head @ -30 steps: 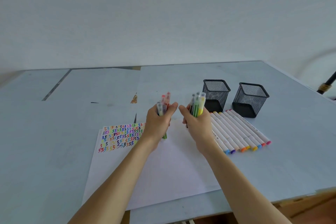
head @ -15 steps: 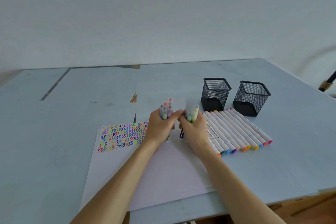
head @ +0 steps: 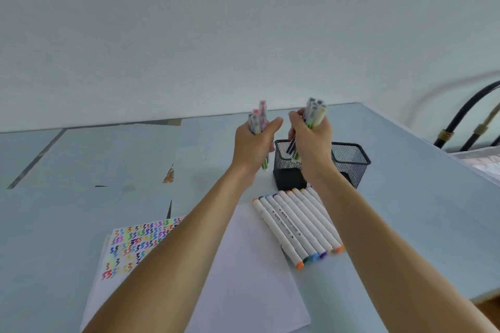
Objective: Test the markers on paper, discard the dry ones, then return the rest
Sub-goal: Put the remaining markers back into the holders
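Right hand (head: 311,140) clenched round marker bundle (head: 313,113), tips held just above left mesh cup (head: 288,170). Left hand (head: 253,143) grasping second bundle (head: 258,121) beside cup. Bundle best lowered upright, centred over rim, grip loosened only once tips are inside.

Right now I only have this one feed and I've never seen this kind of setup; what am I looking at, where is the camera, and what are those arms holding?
There is no machine here: the arms are a person's own, filmed by one wide-angle camera on their head that looks forward and down. The left hand grips a bundle of thin markers; the right hand grips a second bundle above the nearer black mesh cup. A second mesh cup stands to its right. On the grey table lie a row of white markers and a sheet of paper with colourful test squiggles.
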